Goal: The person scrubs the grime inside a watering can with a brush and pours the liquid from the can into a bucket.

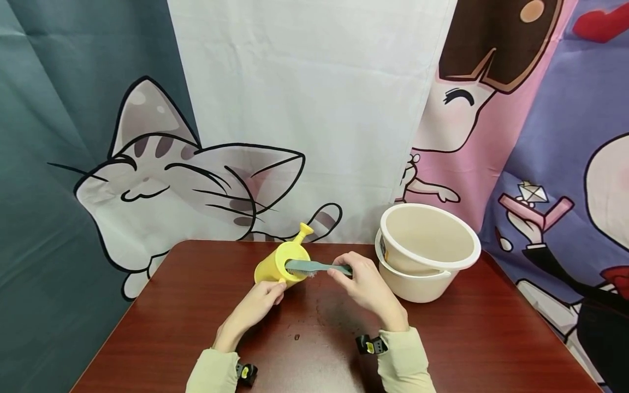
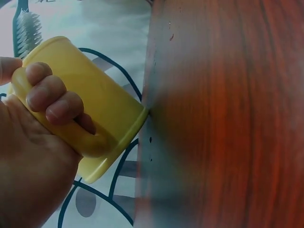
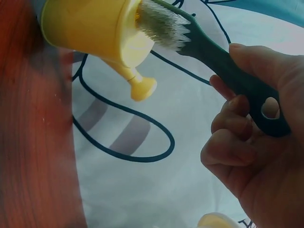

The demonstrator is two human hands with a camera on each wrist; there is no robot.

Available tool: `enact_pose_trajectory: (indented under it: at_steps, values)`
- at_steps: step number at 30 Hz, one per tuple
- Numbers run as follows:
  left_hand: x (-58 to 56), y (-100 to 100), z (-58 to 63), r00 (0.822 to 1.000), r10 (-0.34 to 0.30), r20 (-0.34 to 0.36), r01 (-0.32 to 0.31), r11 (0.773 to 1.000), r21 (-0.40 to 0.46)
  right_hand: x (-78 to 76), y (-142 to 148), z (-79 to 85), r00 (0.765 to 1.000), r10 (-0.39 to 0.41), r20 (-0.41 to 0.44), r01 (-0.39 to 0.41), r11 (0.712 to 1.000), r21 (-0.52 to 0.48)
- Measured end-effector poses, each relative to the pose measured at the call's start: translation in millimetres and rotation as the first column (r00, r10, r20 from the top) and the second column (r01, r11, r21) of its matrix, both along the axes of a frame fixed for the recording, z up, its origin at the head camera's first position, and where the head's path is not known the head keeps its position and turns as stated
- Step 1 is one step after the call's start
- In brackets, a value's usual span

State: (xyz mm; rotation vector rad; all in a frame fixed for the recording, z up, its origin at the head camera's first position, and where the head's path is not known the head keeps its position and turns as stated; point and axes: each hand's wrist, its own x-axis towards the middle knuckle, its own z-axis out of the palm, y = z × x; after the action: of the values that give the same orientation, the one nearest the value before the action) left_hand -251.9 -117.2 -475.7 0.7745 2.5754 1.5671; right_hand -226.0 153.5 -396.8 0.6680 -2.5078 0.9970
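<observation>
A small yellow watering can (image 1: 267,268) is tilted over the table, its open mouth facing right and its spout pointing up and away. My left hand (image 1: 260,300) grips it by the handle (image 2: 71,135), fingers curled round. In the left wrist view the can's bottom edge is right at the tabletop. My right hand (image 1: 361,281) holds a grey-green scrubbing brush (image 3: 218,61) by its handle. The brush's white bristles (image 3: 164,26) reach into the can's mouth, the front of the head hidden inside.
Two cream plastic basins (image 1: 422,289), one nested in the other, stand at the back right, close to my right hand. Water drops (image 1: 297,337) dot the brown wooden table (image 1: 162,322). A printed cloth (image 1: 314,109) hangs behind the table's far edge.
</observation>
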Motion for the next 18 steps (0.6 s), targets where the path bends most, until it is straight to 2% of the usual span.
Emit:
enact_pose_trajectory:
  at_steps: [7, 14, 18]
  values:
    - [1.5, 1, -0.1, 0.999, 0.007, -0.035, -0.009, 0.999, -0.049, 0.2, -1, 2.1, 1.000, -0.006, -0.029, 0.007, 0.999, 0.044]
    - [5.2, 6, 2.2, 1.000, 0.000, 0.011, 0.001, 0.993, -0.116, -1.0, -13, -2.0, 0.999, -0.008, -0.052, 0.012, 0.996, 0.087]
    - [6.0, 10, 3.4, 1.000, -0.007, 0.004, 0.007, 0.991, -0.131, -3.1, -23, -7.9, 0.998, -0.022, -0.063, 0.027, 0.996, 0.087]
